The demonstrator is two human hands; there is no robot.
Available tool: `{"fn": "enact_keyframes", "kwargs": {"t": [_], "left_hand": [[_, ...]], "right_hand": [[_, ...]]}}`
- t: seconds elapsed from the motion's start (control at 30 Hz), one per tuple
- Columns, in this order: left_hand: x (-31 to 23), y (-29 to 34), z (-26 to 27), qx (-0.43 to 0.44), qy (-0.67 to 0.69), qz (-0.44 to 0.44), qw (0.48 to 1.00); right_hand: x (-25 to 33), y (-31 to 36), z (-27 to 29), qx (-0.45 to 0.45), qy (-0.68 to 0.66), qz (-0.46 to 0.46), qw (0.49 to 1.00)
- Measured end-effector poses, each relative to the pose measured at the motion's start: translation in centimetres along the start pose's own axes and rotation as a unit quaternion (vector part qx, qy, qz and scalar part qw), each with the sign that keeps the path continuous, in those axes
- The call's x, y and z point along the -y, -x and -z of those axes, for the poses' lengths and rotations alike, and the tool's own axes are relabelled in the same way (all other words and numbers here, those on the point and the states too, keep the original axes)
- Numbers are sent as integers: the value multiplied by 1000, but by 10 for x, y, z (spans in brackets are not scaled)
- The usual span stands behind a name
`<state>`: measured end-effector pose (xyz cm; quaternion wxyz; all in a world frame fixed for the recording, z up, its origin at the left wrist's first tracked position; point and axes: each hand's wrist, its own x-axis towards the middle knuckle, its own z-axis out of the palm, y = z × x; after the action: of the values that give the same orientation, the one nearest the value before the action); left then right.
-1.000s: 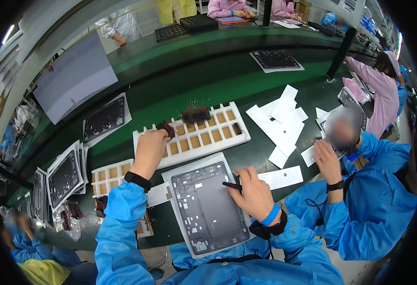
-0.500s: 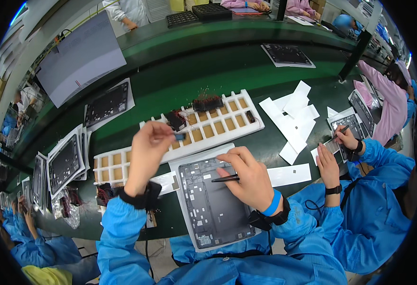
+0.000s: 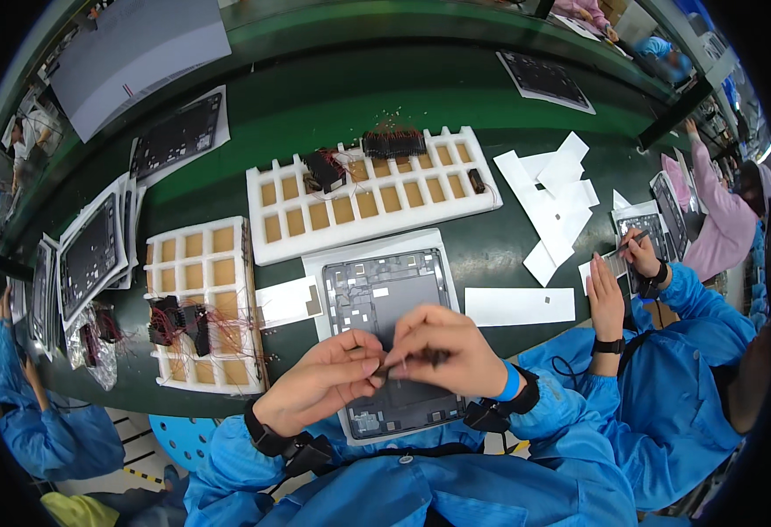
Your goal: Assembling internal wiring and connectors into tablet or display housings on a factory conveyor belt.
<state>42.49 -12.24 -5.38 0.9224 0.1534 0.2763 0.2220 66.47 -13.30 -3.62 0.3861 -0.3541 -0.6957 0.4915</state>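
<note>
My left hand [image 3: 328,379] and my right hand [image 3: 451,353] meet at the fingertips above a dark tablet housing [image 3: 403,408] that lies on a white sheet in front of me. Pinched between the left fingers is a small dark part [image 3: 381,372], mostly hidden; the right fingertips touch it too. Black tweezers [image 3: 434,356] are tucked in my closed right hand, only partly showing. Beyond the housing, a white foam tray [image 3: 372,224] with square pockets holds black parts with red wires [image 3: 394,143].
A second foam tray [image 3: 194,290] with wired black parts stands at the left. Stacked housings [image 3: 91,255] lie farther left. White strips [image 3: 548,202] and a white card [image 3: 519,306] lie to the right. A co-worker's hands [image 3: 607,299] work close on my right.
My left hand has come from over the tray down to the housing with the small dark part. My right hand has moved lower to meet it. The view has shifted.
</note>
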Motion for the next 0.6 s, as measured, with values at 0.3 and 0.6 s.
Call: {"fn": "enact_keyframes", "kwargs": {"t": [0.3,0.6], "left_hand": [[-15,-13,-13,-184,-455,-258,832],[-8,-19,3,-197,-429,-288,833]], "right_hand": [[-17,-33,3,-109,-55,-206,971],[-11,-41,-12,-147,171,-68,972]]}}
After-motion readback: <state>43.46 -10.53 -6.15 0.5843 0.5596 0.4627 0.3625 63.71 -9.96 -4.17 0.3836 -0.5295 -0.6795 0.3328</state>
